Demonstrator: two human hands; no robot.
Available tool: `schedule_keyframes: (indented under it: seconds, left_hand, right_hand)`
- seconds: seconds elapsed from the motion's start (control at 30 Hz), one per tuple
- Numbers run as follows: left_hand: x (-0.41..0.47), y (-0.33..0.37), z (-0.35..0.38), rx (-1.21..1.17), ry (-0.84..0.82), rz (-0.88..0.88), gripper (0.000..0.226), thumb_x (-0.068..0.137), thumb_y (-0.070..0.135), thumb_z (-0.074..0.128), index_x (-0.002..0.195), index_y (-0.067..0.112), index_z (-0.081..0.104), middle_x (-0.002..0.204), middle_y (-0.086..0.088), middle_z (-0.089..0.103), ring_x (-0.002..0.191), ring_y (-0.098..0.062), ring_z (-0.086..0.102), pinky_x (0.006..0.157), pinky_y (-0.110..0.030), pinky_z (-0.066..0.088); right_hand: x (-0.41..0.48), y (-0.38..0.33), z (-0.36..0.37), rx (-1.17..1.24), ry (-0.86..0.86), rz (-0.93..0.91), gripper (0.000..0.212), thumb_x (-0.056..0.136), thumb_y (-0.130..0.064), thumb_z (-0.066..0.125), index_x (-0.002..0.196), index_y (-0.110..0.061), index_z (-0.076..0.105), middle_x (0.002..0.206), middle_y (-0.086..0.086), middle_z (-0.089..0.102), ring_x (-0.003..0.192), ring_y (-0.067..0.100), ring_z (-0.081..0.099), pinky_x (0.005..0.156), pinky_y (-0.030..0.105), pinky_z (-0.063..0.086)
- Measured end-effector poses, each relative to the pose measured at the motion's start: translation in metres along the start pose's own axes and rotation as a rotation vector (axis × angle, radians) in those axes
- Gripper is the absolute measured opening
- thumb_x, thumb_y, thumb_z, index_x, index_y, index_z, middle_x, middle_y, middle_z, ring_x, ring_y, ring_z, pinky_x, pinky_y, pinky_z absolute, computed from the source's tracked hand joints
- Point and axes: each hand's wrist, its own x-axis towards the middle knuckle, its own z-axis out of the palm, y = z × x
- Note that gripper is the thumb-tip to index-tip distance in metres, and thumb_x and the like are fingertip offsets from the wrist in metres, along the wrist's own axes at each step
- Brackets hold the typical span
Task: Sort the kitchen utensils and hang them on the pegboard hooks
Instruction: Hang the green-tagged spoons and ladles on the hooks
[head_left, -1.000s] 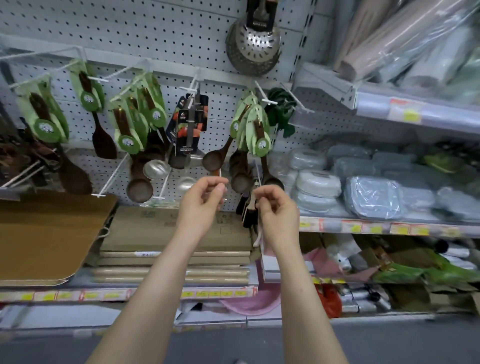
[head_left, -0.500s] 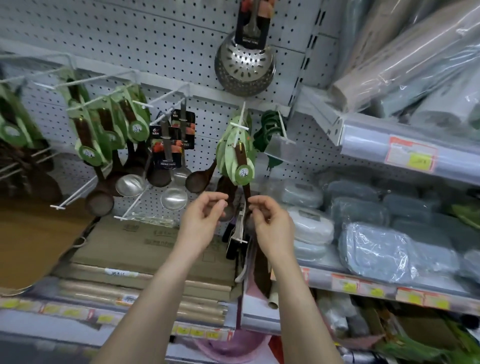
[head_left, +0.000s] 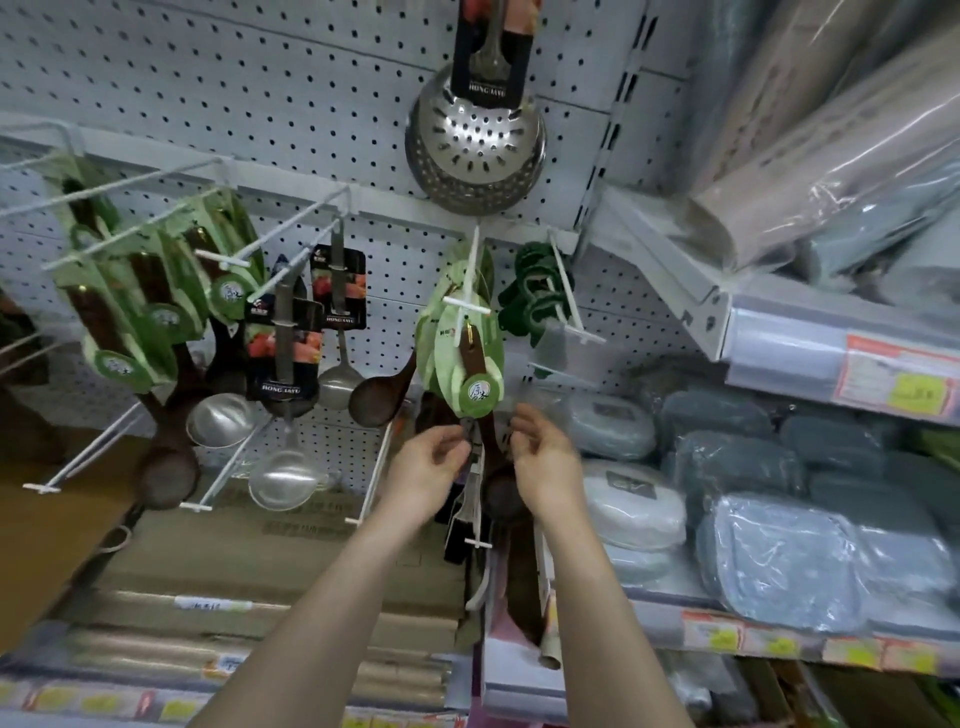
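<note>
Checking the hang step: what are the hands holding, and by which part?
Cannot be told; blurred. The left hand seems to pinch at the handle of the wooden spoon below its green card; the right hand is beside it.

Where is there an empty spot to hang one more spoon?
Bare pegboard left of the steel skimmer, and between the black-carded ladles and the middle green-carded spoons. The left green-carded spoons are crowded.
</note>
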Motion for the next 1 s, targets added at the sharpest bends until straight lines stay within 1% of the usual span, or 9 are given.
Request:
schedule_keyframes:
  seconds: [0.13,0.3,0.37,0.47,0.53,0.63,0.8,0.9,1.0]
  left_hand:
    - [0.024,0.001,0.013,0.018,-0.02,-0.001,0.031,0.094,0.02,0.062,0.123,0.009,0.064,0.109,-0.003,0.069,0.102,-0.017,0.064,0.094,-0.032,0.05]
    - [0.036,0.003,0.019,-0.048,-0.024,0.001,0.025,0.095,0.017,0.061,0.119,0.009,0.065,0.106,-0.004,0.07,0.098,-0.016,0.064,0.087,-0.027,0.048]
    - [0.036,0.003,0.018,-0.099,-0.05,-0.014,0.021,0.096,0.016,0.06,0.115,0.009,0.066,0.106,-0.006,0.071,0.095,-0.016,0.065,0.087,-0.028,0.049]
    - [0.031,0.002,0.016,-0.173,-0.09,-0.034,0.009,0.097,0.017,0.058,0.097,0.02,0.066,0.096,-0.002,0.071,0.096,-0.02,0.067,0.095,-0.042,0.053]
    - [0.026,0.001,0.015,-0.201,-0.084,-0.03,0.013,0.098,0.016,0.057,0.089,0.022,0.063,0.09,0.0,0.07,0.095,-0.023,0.068,0.096,-0.048,0.052]
    - [0.016,0.002,0.014,-0.244,-0.084,-0.032,0.01,0.098,0.017,0.056,0.091,0.021,0.062,0.094,-0.004,0.069,0.099,-0.027,0.068,0.097,-0.049,0.052]
    - [-0.003,0.006,0.016,-0.344,-0.088,-0.031,0.012,0.1,0.013,0.051,0.098,0.021,0.06,0.096,-0.005,0.066,0.088,-0.015,0.07,0.086,-0.034,0.058]
    - [-0.012,0.009,0.019,-0.379,-0.08,-0.036,0.011,0.101,0.012,0.049,0.102,0.015,0.059,0.088,0.001,0.066,0.071,-0.001,0.07,0.073,-0.023,0.059]
    - [-0.02,0.01,0.022,-0.379,-0.082,-0.04,0.012,0.101,0.013,0.049,0.098,0.015,0.06,0.085,0.002,0.068,0.069,-0.002,0.07,0.07,-0.022,0.059]
  right_hand:
    - [0.021,-0.003,0.007,0.005,-0.021,0.034,0.038,0.1,-0.005,0.048,0.134,-0.017,0.056,0.11,-0.006,0.061,0.113,0.019,0.061,0.103,0.034,0.048]
    - [0.033,-0.012,0.009,0.079,-0.075,0.006,0.036,0.1,-0.007,0.052,0.134,-0.017,0.056,0.111,-0.007,0.062,0.104,0.008,0.058,0.086,0.013,0.045]
    - [0.035,-0.011,0.012,0.101,-0.074,-0.007,0.033,0.099,-0.007,0.053,0.13,-0.018,0.059,0.108,-0.006,0.064,0.103,0.011,0.061,0.09,0.02,0.046]
    - [0.035,-0.006,0.013,0.115,-0.057,-0.019,0.023,0.098,-0.011,0.057,0.112,-0.03,0.059,0.101,-0.006,0.068,0.097,0.014,0.065,0.09,0.032,0.052]
    - [0.033,-0.002,0.013,0.127,-0.06,-0.023,0.02,0.097,-0.014,0.06,0.107,-0.031,0.059,0.101,-0.004,0.07,0.093,0.016,0.066,0.088,0.039,0.054]
    - [0.027,0.001,0.011,0.177,-0.081,-0.033,0.019,0.095,-0.016,0.062,0.103,-0.034,0.06,0.101,0.0,0.071,0.091,0.018,0.066,0.083,0.039,0.056]
    - [0.018,0.002,0.006,0.254,-0.136,-0.058,0.016,0.096,-0.012,0.061,0.102,-0.027,0.06,0.103,0.014,0.069,0.081,0.017,0.061,0.063,0.026,0.049]
    - [0.012,0.004,0.002,0.271,-0.146,-0.085,0.014,0.097,-0.013,0.061,0.105,-0.025,0.06,0.102,0.013,0.069,0.082,0.017,0.061,0.062,0.025,0.049]
    - [0.007,0.007,-0.002,0.282,-0.158,-0.091,0.016,0.097,-0.017,0.061,0.1,-0.032,0.059,0.101,0.012,0.067,0.079,0.015,0.061,0.062,0.025,0.049]
